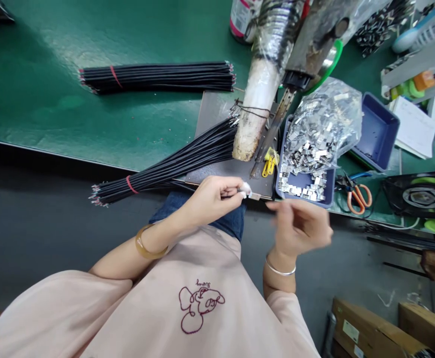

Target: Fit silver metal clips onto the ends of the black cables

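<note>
My left hand (219, 199) is closed in a pinch, with white coverings on its fingertips. It grips the end of a thin black cable (189, 187), mostly hidden behind the hand. Just past the fingertips shows a small silver metal piece (255, 196); whether it is joined to the cable I cannot tell. To the right, my right hand (302, 226) hangs in front of the bench edge, fingers curled and smeared by motion. Near it stands a blue tray (329, 194) of small metal connector shells (307, 171). A red-banded bundle of black cables (172, 161) lies beyond my left hand.
A second cable bundle (165, 77) rests farther back on the green bench (71, 119). Over a dark plate (213, 112) hang a wrapped white tube (255, 99) and a soldering tool (277, 124). Yellow cutters (270, 164), orange-handled pliers (359, 199) and another blue tray (378, 124) lie rightward.
</note>
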Motion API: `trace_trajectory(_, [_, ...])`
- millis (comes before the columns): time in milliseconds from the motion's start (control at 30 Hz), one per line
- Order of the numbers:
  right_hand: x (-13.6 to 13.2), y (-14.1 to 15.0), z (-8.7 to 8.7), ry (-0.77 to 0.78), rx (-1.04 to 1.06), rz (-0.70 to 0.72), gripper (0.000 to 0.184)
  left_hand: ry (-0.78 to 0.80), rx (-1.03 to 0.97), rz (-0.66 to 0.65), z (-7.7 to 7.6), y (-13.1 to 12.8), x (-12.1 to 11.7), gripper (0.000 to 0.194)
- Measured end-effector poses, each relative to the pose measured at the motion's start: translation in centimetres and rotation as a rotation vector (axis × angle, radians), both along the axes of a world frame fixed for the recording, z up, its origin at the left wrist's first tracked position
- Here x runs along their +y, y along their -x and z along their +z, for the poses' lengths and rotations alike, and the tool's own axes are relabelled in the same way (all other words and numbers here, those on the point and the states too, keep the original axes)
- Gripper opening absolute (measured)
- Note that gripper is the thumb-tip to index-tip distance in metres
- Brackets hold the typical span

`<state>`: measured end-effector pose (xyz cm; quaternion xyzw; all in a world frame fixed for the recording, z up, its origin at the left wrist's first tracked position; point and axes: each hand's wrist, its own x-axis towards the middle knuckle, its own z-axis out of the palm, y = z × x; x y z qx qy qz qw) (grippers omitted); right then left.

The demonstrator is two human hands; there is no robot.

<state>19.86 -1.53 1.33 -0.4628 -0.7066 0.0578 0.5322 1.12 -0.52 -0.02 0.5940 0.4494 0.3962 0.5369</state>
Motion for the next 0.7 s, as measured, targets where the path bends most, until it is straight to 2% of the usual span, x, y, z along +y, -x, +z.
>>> trace_trajectory(67, [0.0,-0.8,0.8,-0.139,0.114,-0.118,0.012,0.004,0.038,-0.087,-0.1,0.3,-0.5,0.015])
trace_trajectory(100, [0.2,-1.3,1.1,-0.129,0.13,-0.167,0.015,0.015,0.033,-0.093,-0.2,0.4,-0.7,0.015])
trace_trajectory(133, [0.5,-1.9,1.4,-0.053,0.107,-0.203,0.018,0.023,0.016,-0.068,-0.3,0.5,-0.9,0.015])
trace_trajectory(200, [1.4,-3.5,1.5,0.229,-0.014,-0.234,0.018,-0.017,-0.011,0.053,-0.4,0.7,-1.1,0.016])
trace_trajectory(267, [2.8,-5.2,0.9,0.399,-0.131,-0.245,0.009,-0.195,0.072,0.206,-0.6,1.0,-0.7,0.017])
trace_trajectory(367, [5.4,-6.9,-0.6,0.441,-0.31,-0.324,0.014,-0.532,0.473,0.359,-0.6,1.3,0.7,0.021])
trace_trajectory(433, [6.9,-7.2,-1.2,0.457,-0.395,-0.314,0.013,-0.596,0.77,0.339,-0.6,1.3,1.9,0.024])
trace_trajectory(500, [7.8,-7.1,-1.3,0.479,-0.44,-0.282,0.012,-0.575,0.944,0.289,-0.7,1.0,2.8,0.025])
trace_trajectory(700, [8.9,-7.3,-0.3,0.679,-0.427,-0.159,0.011,-0.557,0.996,0.269,-1.0,0.2,3.4,0.025])
